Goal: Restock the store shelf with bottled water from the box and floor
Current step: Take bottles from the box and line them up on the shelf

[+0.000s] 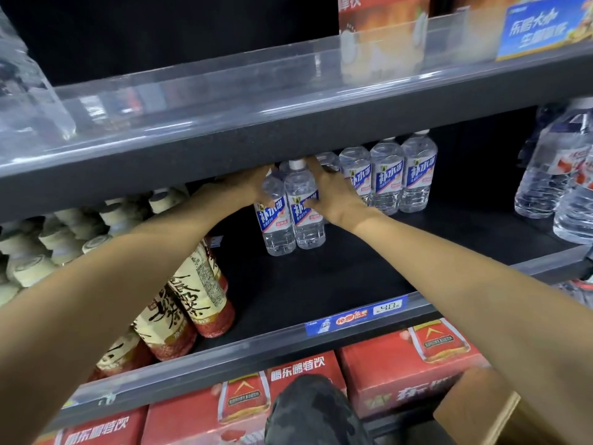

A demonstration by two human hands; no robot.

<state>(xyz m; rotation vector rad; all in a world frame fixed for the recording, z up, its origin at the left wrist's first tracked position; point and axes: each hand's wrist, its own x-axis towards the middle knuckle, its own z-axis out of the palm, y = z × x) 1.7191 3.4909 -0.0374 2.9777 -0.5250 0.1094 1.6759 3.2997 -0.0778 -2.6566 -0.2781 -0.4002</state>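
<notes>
A dark store shelf [337,277] fills the view, under an upper shelf [224,136] with a clear plastic front lip. A price strip [356,316] runs along the shelf's front edge.

Around the work area:
- Tea bottles [195,284] with cream and red labels stand at the shelf's left end, reaching the front edge.
- Large water jugs [552,175] stand at the right end.
- Red cartons [404,364] sit on the level below.
- A brown box corner [500,415] shows at lower right; a knee in camouflage fabric [308,409] is at lower centre.

Task items: a row of water bottles [388,178] with blue labels stands along the shelf's back, right of centre. Two front bottles [295,213] stand upright side by side at mid-depth, touching, just left of that row.

Both forearms extend forward under the upper shelf, which hides the bottle tops and part of the hands. The left hand [247,184] is curled round the left bottle's shoulder. The right hand [330,191] has its fingers [311,203] wrapped on the right bottle's label.
</notes>
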